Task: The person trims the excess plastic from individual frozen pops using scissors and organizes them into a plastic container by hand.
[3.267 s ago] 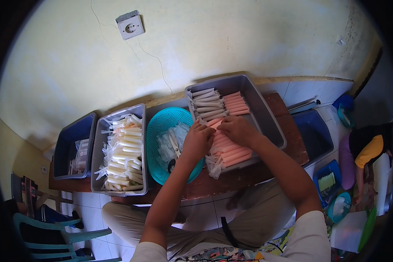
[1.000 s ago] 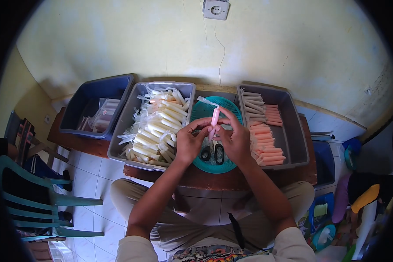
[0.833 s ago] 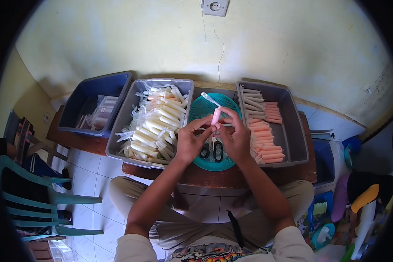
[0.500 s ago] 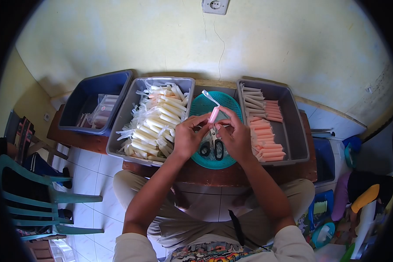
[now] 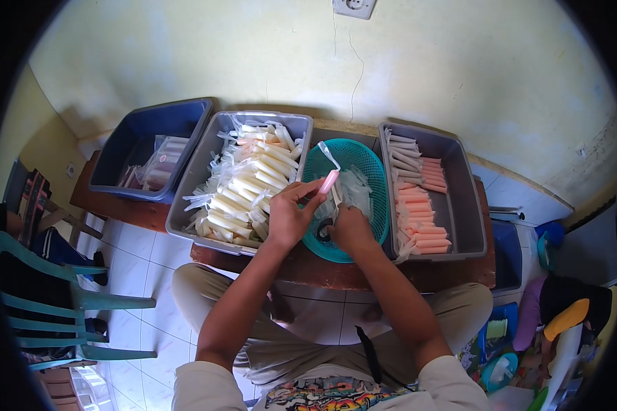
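My left hand (image 5: 289, 214) pinches a pink-filled plastic tube, an ice pop (image 5: 330, 182), whose clear twisted tail sticks up from its top. Just to the right, my right hand (image 5: 353, 230) is closed on the black-handled scissors (image 5: 324, 230); one handle loop shows, and the fingers hide the other. Both hands are over a round turquoise basket (image 5: 384, 216) with clear plastic scraps (image 5: 358, 188) in it. A grey tub (image 5: 173, 222) heaped with cream-coloured tubes (image 5: 257, 181) stands on the left. Another grey tub (image 5: 469, 205) on the right holds rows of pink tubes (image 5: 416, 209).
A dark blue tub (image 5: 99, 175) with packed bags (image 5: 164, 164) stands at far left on the brown bench (image 5: 281, 272). A green plastic chair (image 5: 82, 299) is at lower left. At lower right, another person (image 5: 562, 305) bends over basins.
My right hand has left the tube and gone down to the scissors, gripping them. My left hand keeps the pink tube, shifted slightly left. The view has tilted a little.
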Tool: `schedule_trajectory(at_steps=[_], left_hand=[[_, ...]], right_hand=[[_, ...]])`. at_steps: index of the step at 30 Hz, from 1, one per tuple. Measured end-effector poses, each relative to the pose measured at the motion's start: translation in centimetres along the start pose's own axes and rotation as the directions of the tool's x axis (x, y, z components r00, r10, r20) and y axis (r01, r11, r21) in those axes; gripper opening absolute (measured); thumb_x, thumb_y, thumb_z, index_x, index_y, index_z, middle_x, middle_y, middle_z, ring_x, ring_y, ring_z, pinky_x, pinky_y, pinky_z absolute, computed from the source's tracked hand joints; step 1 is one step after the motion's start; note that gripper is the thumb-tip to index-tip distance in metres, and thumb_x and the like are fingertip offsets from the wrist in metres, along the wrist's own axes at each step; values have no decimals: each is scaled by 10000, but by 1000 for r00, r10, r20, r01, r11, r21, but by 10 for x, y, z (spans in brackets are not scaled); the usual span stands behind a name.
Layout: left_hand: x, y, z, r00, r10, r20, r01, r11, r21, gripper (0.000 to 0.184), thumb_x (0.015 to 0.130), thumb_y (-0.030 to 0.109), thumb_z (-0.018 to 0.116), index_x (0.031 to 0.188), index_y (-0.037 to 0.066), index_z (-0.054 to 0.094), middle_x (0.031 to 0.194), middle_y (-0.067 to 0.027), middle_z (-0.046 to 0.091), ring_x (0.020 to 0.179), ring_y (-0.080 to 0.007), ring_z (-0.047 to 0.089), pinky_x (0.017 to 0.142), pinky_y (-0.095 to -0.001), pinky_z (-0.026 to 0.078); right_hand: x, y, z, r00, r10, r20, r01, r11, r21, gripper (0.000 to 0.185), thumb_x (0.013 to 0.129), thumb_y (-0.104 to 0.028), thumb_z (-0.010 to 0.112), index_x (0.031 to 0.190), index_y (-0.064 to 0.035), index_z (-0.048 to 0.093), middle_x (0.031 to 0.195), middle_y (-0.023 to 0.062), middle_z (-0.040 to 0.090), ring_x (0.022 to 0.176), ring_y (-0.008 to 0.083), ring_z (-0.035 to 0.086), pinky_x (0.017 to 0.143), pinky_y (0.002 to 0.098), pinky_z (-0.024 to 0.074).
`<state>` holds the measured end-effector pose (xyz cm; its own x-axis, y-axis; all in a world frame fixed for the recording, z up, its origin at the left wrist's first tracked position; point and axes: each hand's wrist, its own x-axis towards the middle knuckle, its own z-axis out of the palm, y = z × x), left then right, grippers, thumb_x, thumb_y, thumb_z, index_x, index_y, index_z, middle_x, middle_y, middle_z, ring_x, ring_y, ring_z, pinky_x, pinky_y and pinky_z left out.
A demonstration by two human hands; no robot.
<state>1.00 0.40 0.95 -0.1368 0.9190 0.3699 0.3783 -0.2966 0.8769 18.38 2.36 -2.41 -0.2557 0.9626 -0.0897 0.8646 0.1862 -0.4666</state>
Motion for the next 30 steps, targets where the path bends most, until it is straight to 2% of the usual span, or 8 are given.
schedule_trajectory(at_steps=[2, 6, 9, 11, 18, 21, 23, 30], left_hand=[[-2, 5, -6, 1000, 1, 11, -2, 1000, 22, 363, 920, 65, 864, 1277, 120, 828, 1024, -103, 801, 845, -185, 765, 784, -317, 596], [-1, 2, -8, 997, 71, -1, -71, 997, -14, 375, 917, 50, 864, 1281, 130, 830, 1048, -95, 800, 839, -176, 741, 784, -308, 594], [-1, 5, -8, 999, 33, 17, -33, 999, -4, 377, 918, 45, 861, 1283, 132, 830, 1063, -99, 800, 856, -181, 749, 787, -313, 597], [-1, 1, -5, 998, 59, 11, -59, 998, -13, 376, 920, 43, 859, 1284, 130, 829, 1067, -99, 801, 860, -182, 752, 788, -314, 599], [0, 5, -5, 997, 76, 2, -76, 997, -4, 361, 935, 56, 853, 1288, 123, 826, 1075, -100, 801, 864, -182, 755, 787, -317, 602], [2, 5, -9, 996, 86, -27, -87, 996, -23, 355, 940, 61, 852, 1290, 115, 824, 1072, -100, 798, 856, -172, 747, 780, -315, 601], [5, 4, -11, 995, 88, -43, -89, 996, -30, 355, 940, 54, 849, 1290, 110, 823, 1070, -100, 796, 853, -167, 742, 776, -314, 600], [17, 2, -24, 968, 195, -158, -185, 980, 77, 372, 929, 13, 843, 1288, 107, 824, 1070, -108, 796, 846, -181, 739, 759, -323, 606]], right_hand=[[10, 1, 12, 995, 81, 50, -80, 996, -35, 613, 840, -261, 923, 1262, 72, 630, 1201, 317, 712, 1120, 504, 733, 976, 538, 608], [16, -5, 20, 995, 93, 26, -90, 992, -85, 654, 815, -266, 940, 1253, 87, 608, 1207, 307, 708, 1124, 506, 732, 982, 537, 610], [15, -6, 15, 996, 90, -2, -90, 991, -98, 682, 792, -246, 946, 1268, 83, 585, 1214, 302, 702, 1115, 513, 733, 983, 539, 612], [17, -5, 12, 993, 108, 39, -105, 991, -77, 609, 849, -130, 814, 1352, 93, 553, 1271, 308, 671, 1150, 510, 723, 1016, 534, 604], [6, -3, -5, 996, 82, 32, -82, 997, -7, 809, 829, -132, 804, 1523, 88, 450, 1352, 353, 575, 1188, 548, 683, 1028, 548, 587], [-4, -1, -21, 999, 39, -17, -38, 999, 37, 854, 821, -137, 811, 1564, 49, 433, 1361, 332, 558, 1182, 526, 686, 1010, 540, 590], [-12, 0, -32, 992, -73, -103, 79, 995, 55, 914, 823, -174, 839, 1611, -4, 408, 1345, 291, 569, 1151, 498, 696, 987, 542, 594], [-52, -25, -83, 968, -121, -221, 159, 973, 166, 1007, 812, -219, 930, 1669, -103, 415, 1271, 235, 602, 1119, 412, 685, 950, 484, 576]])
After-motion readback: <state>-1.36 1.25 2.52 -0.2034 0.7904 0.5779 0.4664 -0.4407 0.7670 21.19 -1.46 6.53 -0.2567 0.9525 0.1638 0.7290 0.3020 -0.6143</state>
